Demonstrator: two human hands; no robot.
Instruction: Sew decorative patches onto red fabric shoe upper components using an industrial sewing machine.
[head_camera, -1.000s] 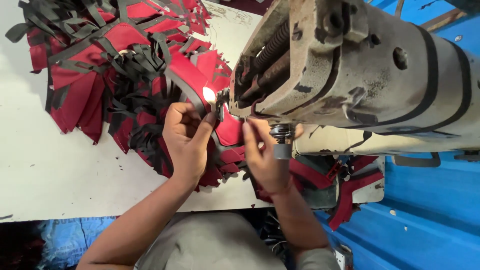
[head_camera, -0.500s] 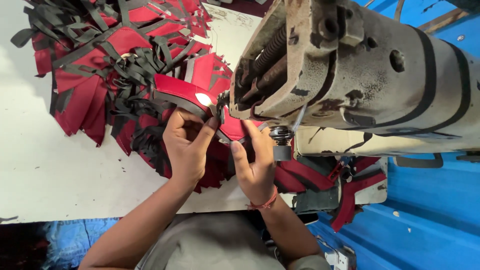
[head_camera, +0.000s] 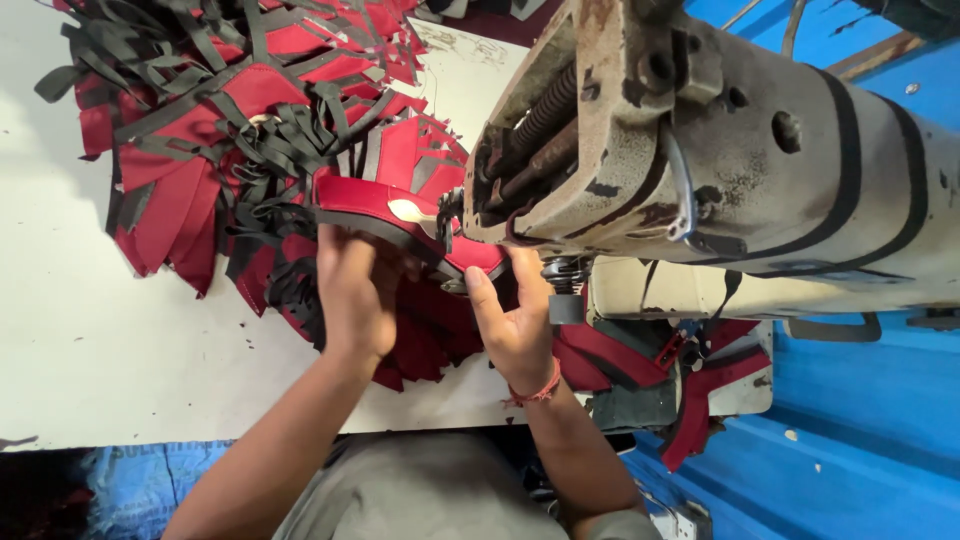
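A: How are the hands set?

B: The left hand (head_camera: 352, 292) and right hand (head_camera: 517, 322) both pinch the red, black-edged fabric strip (head_camera: 400, 218), feeding it flat under the worn cream sewing machine head (head_camera: 700, 160).

A: Any bins?

B: None; red and black cut pieces (head_camera: 220, 130) lie heaped on the white table (head_camera: 90, 350), far left.

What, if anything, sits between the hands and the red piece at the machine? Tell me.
Nothing visible does. The left hand and the right hand both rest directly on the red piece with black edging, which lies under the head of the sewing machine. The needle area itself is hidden by the machine head.
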